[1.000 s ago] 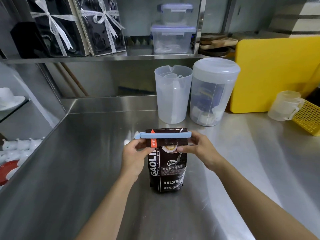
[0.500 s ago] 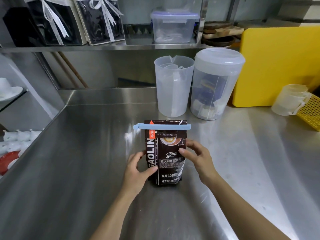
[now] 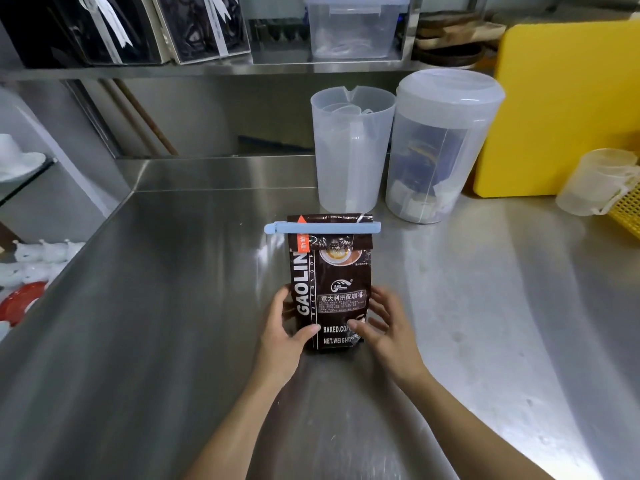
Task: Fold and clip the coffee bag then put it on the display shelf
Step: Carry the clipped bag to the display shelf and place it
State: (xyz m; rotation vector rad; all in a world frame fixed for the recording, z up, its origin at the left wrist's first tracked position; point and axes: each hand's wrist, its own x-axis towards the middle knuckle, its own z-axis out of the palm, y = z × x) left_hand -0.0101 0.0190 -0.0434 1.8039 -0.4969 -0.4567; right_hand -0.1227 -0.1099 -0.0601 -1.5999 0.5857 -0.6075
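Note:
A dark brown coffee bag [image 3: 341,282] stands upright on the steel counter [image 3: 156,323], its top folded over. A light blue clip [image 3: 322,227] runs across the fold, shut on it. My left hand [image 3: 285,327] grips the bag's lower left side, thumb on the front. My right hand [image 3: 382,322] grips the lower right side, thumb on the front near the bottom. The steel shelf [image 3: 214,69] runs above the counter's back.
Behind the bag stand a clear jug [image 3: 351,147] and a lidded clear canister [image 3: 443,143]. A yellow board [image 3: 568,109] leans at the right, with a small cup [image 3: 597,185] and yellow basket [image 3: 628,209]. On the shelf stand black gift boxes [image 3: 114,29] and a clear lidded box [image 3: 356,26].
Both hands left the clip at the bag's top and slid down to its lower sides. The clip stays shut on the fold.

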